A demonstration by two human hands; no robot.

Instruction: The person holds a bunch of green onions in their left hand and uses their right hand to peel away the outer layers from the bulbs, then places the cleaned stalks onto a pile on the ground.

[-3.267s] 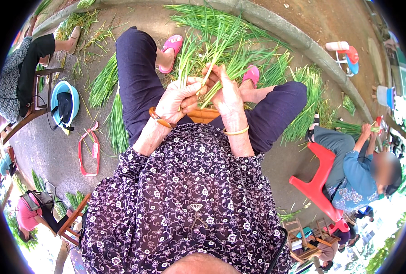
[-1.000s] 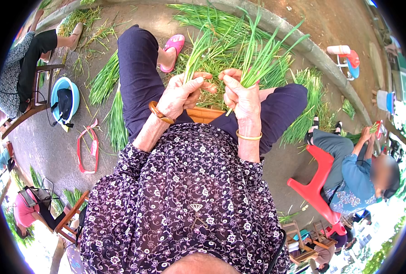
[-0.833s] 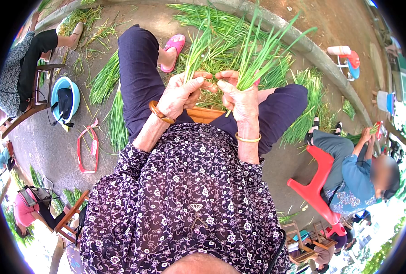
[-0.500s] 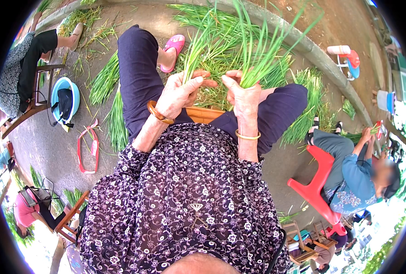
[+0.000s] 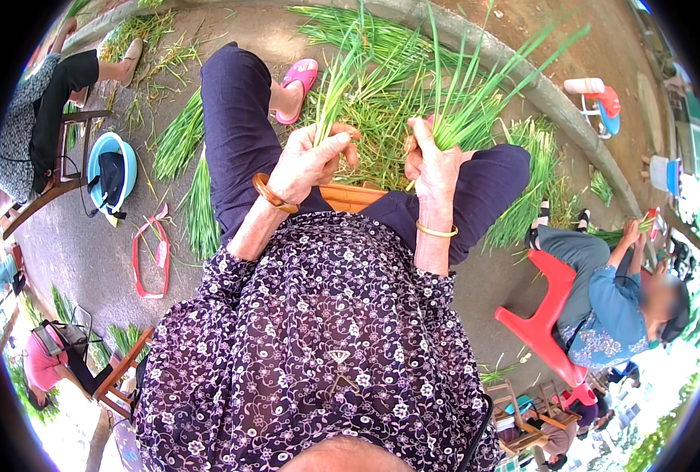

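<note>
My left hand (image 5: 309,161), with an amber bangle, is closed around a slim bunch of pale-based green stalks (image 5: 330,106) held upright. To its right, my right hand (image 5: 431,165), with a yellow bangle, grips a larger, fanned bunch of long green leaves (image 5: 468,110). A gap separates the two hands. Beneath them lies a heap of loose yellow-green stalks and scraps (image 5: 373,149). A wooden seat edge (image 5: 350,197) shows between my dark-trousered thighs, and more leaf bundles (image 5: 184,141) lie around my feet.
A blue basin (image 5: 98,173) with a black bag and a red strap loop (image 5: 136,259) lie at left. A seated person (image 5: 613,307) works beside a red plastic stool (image 5: 543,303) at right. Others sit on wooden chairs. A concrete curb (image 5: 554,102) curves across the top.
My hands, close together earlier, are now apart. My right hand has moved rightward with its bunch, whose leaves lean further right. My left hand has barely moved lately.
</note>
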